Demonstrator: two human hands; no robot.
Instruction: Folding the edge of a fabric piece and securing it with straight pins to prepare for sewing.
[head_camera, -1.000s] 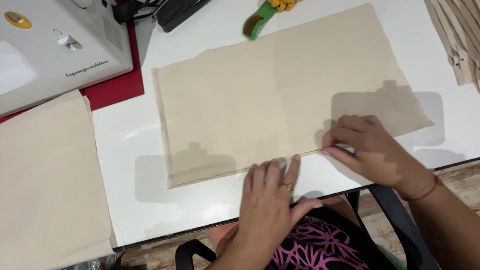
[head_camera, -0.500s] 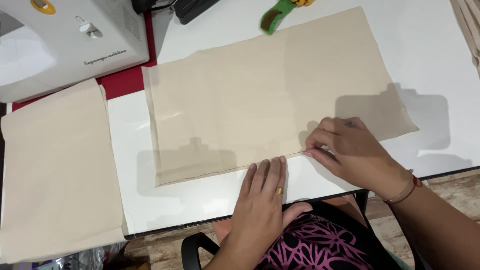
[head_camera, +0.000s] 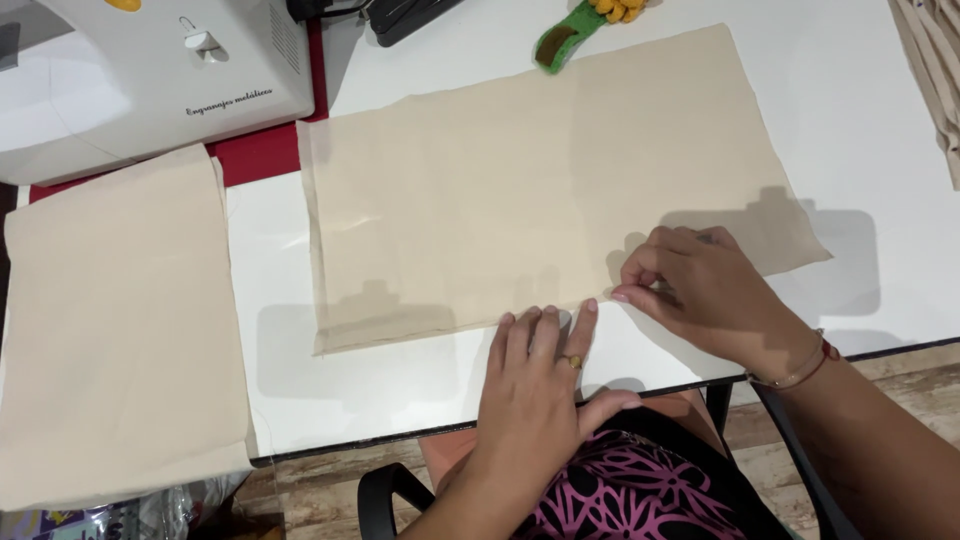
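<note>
Cloth: I see a beige fabric panel (head_camera: 540, 190) lying flat across the middle of the white table (head_camera: 860, 130), its long lower edge running just inside the table's front edge.
Left hand: left hand (head_camera: 535, 385) lies palm down at the front edge, fingers straight and close together, tips touching the panel's lower edge; thumb out to the side; a ring shows on one finger.
Right hand: right hand (head_camera: 700, 290) rests on the panel's lower edge toward its right corner, fingers curled, thumb and forefinger pinching the cloth edge. A thin red cord bracelet sits at the wrist.
Hands, relation: near each other along the same edge, not touching.
Left end of table: a second beige fabric piece (head_camera: 115, 330) overhangs the front left corner.
Back left corner: white sewing machine (head_camera: 150, 75) on a red mat (head_camera: 265, 150).
Back edge: green-handled tool (head_camera: 565, 40), just beyond the panel's far edge.
</note>
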